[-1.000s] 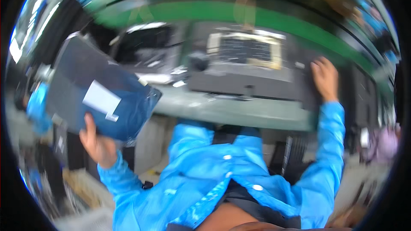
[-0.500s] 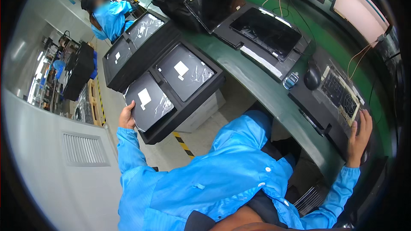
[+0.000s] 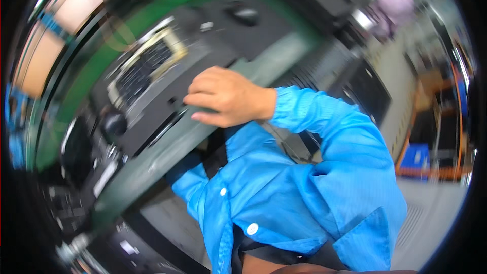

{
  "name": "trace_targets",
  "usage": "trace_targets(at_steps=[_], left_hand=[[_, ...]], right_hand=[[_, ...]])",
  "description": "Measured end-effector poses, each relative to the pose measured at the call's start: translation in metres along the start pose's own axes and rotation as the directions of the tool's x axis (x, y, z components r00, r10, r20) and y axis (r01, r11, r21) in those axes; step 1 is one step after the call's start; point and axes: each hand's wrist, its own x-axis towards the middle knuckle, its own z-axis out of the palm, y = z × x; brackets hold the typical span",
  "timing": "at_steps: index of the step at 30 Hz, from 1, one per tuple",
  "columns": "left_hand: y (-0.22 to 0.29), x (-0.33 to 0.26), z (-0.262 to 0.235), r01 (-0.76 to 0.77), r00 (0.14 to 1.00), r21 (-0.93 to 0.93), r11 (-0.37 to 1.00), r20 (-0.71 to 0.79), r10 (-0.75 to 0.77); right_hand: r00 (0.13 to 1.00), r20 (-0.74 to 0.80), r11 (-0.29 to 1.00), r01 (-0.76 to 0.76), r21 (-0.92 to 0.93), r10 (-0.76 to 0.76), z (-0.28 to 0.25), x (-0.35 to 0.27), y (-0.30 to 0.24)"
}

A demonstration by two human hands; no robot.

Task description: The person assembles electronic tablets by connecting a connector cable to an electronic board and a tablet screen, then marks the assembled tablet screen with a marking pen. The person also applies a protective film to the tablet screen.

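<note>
My right hand (image 3: 228,96) hovers over the near edge of the green bench, its fingers loosely bent and apart, with nothing seen in them. Its blue sleeve comes in from the right. Beyond the fingers, on a dark mat, lies a black keyboard-like panel (image 3: 144,66) with a cream, tape-like border. A slim black rod-shaped thing (image 3: 165,129) lies along the bench edge, left of the hand. My left hand is out of view. Motion smears much of the picture.
A black mouse (image 3: 112,121) sits left of the panel, and another dark, mouse-shaped thing (image 3: 246,14) farther back. Lit screens (image 3: 38,66) stand at the far left. A dark foam tray (image 3: 114,238) is at lower left. Orange-framed shelving (image 3: 431,122) stands at right.
The view has swung far to the right. My left hand, earlier at a dark flat panel in a foam tray, has left view. My right hand has moved from beside the keyboard-like panel to the bench edge.
</note>
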Motion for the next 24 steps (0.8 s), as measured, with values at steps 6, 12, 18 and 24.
trace_targets(at_steps=[6, 12, 18, 24], left_hand=[[0.192, 0.079, 0.031, 0.168, 0.961, -0.964, 0.206, 0.207, 0.183], [0.344, 0.104, -0.035, -0.248, 0.753, -0.924, -0.29, -0.373, 0.542], [0.426, 0.101, -0.081, -0.174, 0.683, -0.814, -0.555, -0.505, 0.527], [0.428, 0.095, -0.07, -0.01, 0.74, -0.883, -0.47, -0.322, 0.59]], right_hand=[[0.797, -0.417, 0.645, -0.601, -0.472, 0.437, -0.124, -0.144, 0.024], [0.157, -0.361, -0.237, -0.51, -0.827, 0.919, -0.288, -0.323, -0.015], [-0.432, -0.16, -0.404, -0.565, -0.719, 0.888, -0.319, -0.366, -0.035], [-0.409, -0.141, -0.355, -0.513, -0.782, 0.902, -0.302, -0.343, -0.033]])
